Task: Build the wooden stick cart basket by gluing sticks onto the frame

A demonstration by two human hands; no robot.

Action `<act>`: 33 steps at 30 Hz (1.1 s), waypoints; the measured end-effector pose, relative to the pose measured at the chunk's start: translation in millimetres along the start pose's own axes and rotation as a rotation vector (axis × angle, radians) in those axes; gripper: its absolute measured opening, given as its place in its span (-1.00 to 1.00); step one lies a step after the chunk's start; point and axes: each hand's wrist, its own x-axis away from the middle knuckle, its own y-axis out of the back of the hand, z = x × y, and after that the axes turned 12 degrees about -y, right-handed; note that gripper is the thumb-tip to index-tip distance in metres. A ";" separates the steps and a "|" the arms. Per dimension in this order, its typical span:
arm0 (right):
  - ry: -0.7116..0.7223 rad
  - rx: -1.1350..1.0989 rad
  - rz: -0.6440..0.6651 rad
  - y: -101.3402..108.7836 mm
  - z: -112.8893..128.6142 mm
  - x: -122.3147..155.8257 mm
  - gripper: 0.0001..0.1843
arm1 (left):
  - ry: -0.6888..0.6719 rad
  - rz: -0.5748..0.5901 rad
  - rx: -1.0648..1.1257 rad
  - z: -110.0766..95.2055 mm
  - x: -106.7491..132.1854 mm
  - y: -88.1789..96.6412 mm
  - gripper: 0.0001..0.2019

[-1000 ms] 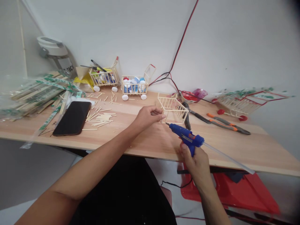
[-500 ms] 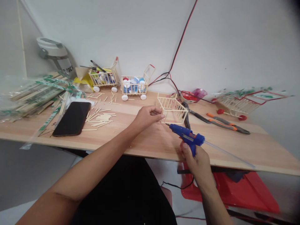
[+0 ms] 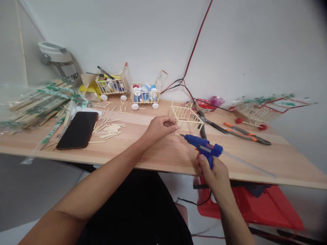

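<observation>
My left hand (image 3: 162, 126) is closed in a pinch at the near left corner of a small basket frame (image 3: 190, 119) of thin wooden sticks. Whether its fingertips hold a separate short stick there is too small to make out. A blue hot glue gun (image 3: 203, 145) is gripped in my right hand (image 3: 215, 172), its nozzle pointing left, just below the near side of the basket. From the gun's back end a clear glue stick (image 3: 249, 164) juts out to the right.
Cut stick pieces (image 3: 112, 130) and a phone (image 3: 78, 130) lie left. Behind stand two stick carts, one with bottle caps (image 3: 145, 92). Orange-handled pliers (image 3: 246, 133), black-handled pliers (image 3: 216, 126) and a red-wheeled cart (image 3: 258, 115) are right. Bundled sticks (image 3: 43, 103) fill the left end.
The glue gun's nozzle is slightly farther from the basket's near edge. My left hand keeps its pinch at the corner. The whole view has shifted slightly.
</observation>
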 end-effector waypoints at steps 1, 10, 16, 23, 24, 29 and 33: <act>0.000 0.000 -0.004 0.1 0.1 -0.6 -0.45 | -0.004 0.000 -0.010 0.2 -0.1 0.1 -0.78; 0.024 0.021 0.004 -1.8 0.9 -1.0 -0.45 | -0.010 0.010 -0.017 -0.8 1.4 1.1 -0.79; 0.063 0.047 -0.008 -3.3 1.6 0.6 -0.43 | 0.004 0.006 -0.034 -2.4 1.4 0.5 -0.78; 0.093 0.078 -0.020 -3.2 0.4 0.8 -0.44 | 0.000 0.009 -0.027 -2.5 0.5 0.6 -0.77; 0.089 0.080 -0.017 -3.2 0.4 0.7 -0.44 | 0.000 0.008 -0.025 -2.4 0.4 0.6 -0.77; 0.078 0.078 -0.017 -3.0 1.9 0.1 -0.43 | 0.001 0.004 -0.029 -2.2 0.6 0.2 -0.77; 0.078 0.075 -0.018 -2.4 3.2 0.9 -0.46 | 0.006 0.002 -0.028 -1.8 0.9 0.4 -0.77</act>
